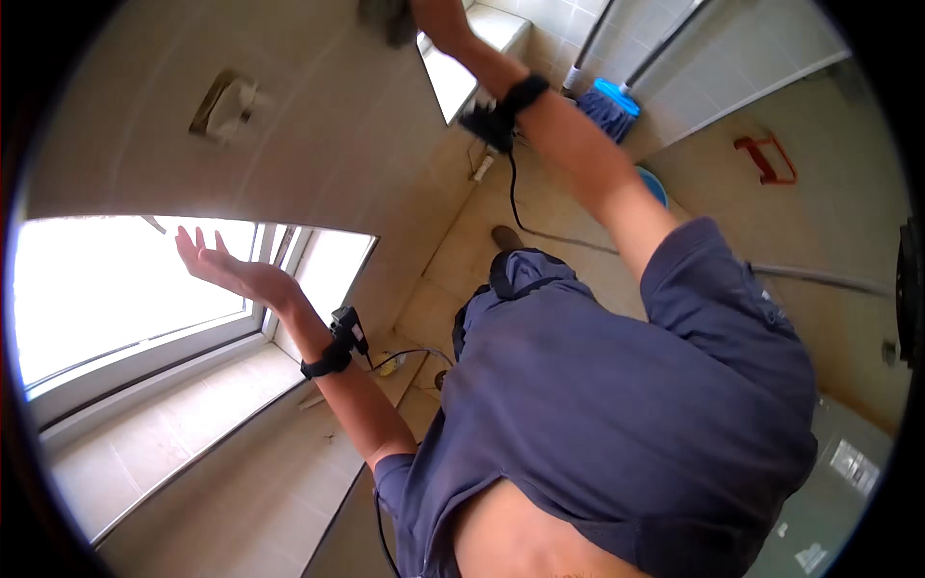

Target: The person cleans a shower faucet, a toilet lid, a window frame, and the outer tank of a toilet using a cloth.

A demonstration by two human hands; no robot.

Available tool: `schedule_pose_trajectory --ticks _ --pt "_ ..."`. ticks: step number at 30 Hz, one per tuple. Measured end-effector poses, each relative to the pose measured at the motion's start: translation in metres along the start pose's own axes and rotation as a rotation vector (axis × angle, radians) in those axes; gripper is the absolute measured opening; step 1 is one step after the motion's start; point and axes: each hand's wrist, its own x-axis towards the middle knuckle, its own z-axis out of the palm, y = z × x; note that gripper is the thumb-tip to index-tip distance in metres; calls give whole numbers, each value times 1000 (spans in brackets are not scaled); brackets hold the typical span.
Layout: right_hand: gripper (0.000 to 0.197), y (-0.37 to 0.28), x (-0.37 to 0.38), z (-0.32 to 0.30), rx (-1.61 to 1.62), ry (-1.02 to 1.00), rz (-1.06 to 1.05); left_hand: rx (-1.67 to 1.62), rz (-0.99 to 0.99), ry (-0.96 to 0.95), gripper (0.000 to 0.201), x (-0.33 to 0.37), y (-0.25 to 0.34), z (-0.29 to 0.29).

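1. Left hand [236, 270]: bare, fingers loosely spread, in front of the window [125, 299], near its upper right corner.
2. Right hand [441, 17]: mostly cut off by the view's upper edge; I cannot tell its grip.
3. Cloth [387, 17]: grey, blurred, just beside the right hand, at the wall [318, 144].
4. Bucket [654, 185]: blue, on the floor [568, 212], partly behind the right forearm.
5. Mop [607, 114]: blue, upright near the floor's far edge.

Free wall [323, 130] between hands [236, 274], fixture [229, 110] aside
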Motion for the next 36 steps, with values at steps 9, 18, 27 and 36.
schedule_pose_trajectory --ticks 9,18,27,36 --pt "41 134 -163 3 -545 -171 -133 -136 -311 358 75 -6 -40 -35" --pt "27 225 -71 -120 -494 312 -93 -165 -390 479 86 -6 -44 -37" --pt "29 242 -142 -35 -642 42 -415 -118 -528 652 85 -20 -54 -33" --pt "37 252 -92 -114 -789 24 -466 -90 -520 633 71 -7 -45 -15"
